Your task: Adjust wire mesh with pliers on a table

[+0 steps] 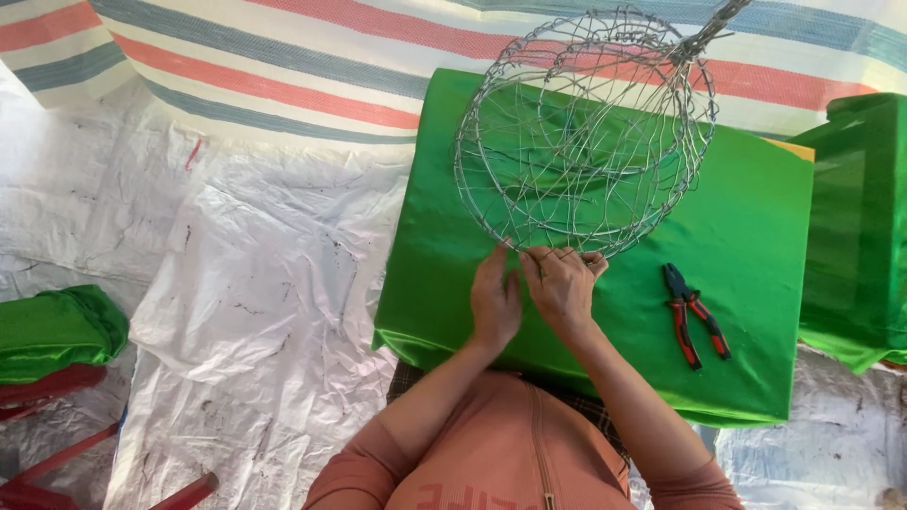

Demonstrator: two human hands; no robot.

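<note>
On the green-clothed table (756,236) w/ our wire basket (586,132): frame looks mostly woven, near rim unfinished. Left hand (495,302) & right hand (562,288) both pinch rim wire; pliers (695,326) lie unused beside.

A round, bowl-shaped basket of thin silver wire mesh (586,132) stands tilted on its rim on a green cloth-covered table, open side facing the camera. Its twisted wire handle runs off toward 1 o'clock. Its near rim, at 6 o'clock, is pinched between fingers.
</note>
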